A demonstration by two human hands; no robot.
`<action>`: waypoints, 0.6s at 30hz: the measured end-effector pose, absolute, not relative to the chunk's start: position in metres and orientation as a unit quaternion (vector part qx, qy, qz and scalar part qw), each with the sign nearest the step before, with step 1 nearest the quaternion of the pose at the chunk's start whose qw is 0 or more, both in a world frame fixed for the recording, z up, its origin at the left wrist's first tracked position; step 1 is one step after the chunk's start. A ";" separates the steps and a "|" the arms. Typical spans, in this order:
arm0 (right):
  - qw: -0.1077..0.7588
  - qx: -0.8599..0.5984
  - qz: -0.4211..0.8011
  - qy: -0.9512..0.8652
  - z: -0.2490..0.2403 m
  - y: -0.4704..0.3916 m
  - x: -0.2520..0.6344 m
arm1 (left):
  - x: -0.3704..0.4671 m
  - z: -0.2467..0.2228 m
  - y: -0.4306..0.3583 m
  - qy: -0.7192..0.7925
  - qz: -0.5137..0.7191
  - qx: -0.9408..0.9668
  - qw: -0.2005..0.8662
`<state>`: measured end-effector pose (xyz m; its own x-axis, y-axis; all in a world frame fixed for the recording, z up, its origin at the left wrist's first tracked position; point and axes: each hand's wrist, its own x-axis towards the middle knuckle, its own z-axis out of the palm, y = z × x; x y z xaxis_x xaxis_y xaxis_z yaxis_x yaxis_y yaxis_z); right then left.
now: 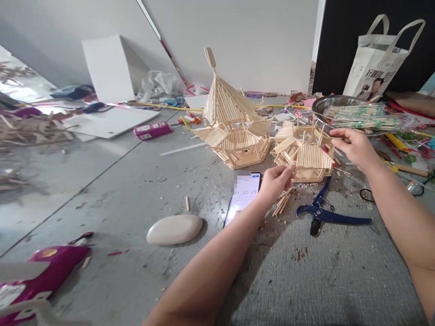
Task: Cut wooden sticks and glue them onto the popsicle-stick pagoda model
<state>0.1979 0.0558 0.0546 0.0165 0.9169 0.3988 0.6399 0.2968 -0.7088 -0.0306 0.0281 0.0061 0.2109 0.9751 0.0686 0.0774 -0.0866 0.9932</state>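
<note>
My left hand is closed at the front left corner of the smaller wooden stick model; what its fingertips pinch, if anything, is hidden. On the model's right side, my right hand has its thumb and index finger around the end of a small wooden stick near the upper rim. The larger stick model, with a pointed roof, stands to the left. Short cut sticks lie below my left hand. Blue cutting pliers rest on the floor in front of the smaller model.
A phone showing a timer lies left of my left hand, near a pale oval object. A metal bowl with bagged sticks stands behind my right hand, below a white bag. Purple packages lie left.
</note>
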 end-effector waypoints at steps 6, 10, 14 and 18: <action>0.424 -0.566 0.016 -0.707 0.053 0.010 0.200 | -0.027 0.003 0.022 0.479 0.423 0.655 0.402; 0.325 -0.485 -0.119 -0.803 0.051 0.001 0.169 | -0.022 -0.005 0.021 0.493 0.423 0.645 0.402; 0.235 -0.477 -0.171 -0.830 0.049 0.007 0.140 | -0.020 -0.008 0.022 0.493 0.433 0.636 0.406; 0.204 -0.501 -0.188 -0.820 0.049 0.014 0.131 | -0.019 -0.007 0.022 0.496 0.435 0.632 0.407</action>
